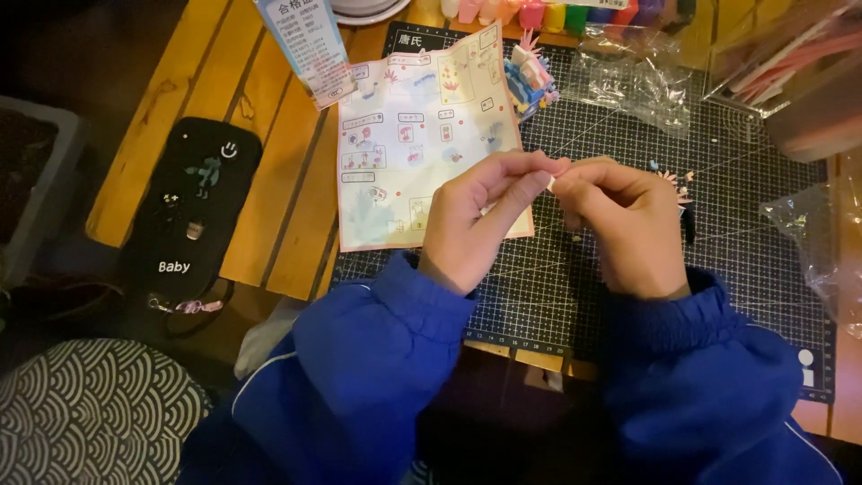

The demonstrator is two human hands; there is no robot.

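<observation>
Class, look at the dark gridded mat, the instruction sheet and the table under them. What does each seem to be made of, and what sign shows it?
Mat: likely matte rubbery plastic, flat with printed white grid lines. Instruction sheet: thin matte paper, fold creases visible. Table: wood, slatted planks with grain and gaps, faint sheen.

Slatted wooden table (269, 171), dim warm light, dark surroundings.

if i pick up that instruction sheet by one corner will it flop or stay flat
The instruction sheet would likely flop: it looks like thin paper with fold creases. It seems light, so a nudge should slide it across the cutting mat. The left hand overlaps its lower edge, so it may snag there.
</observation>
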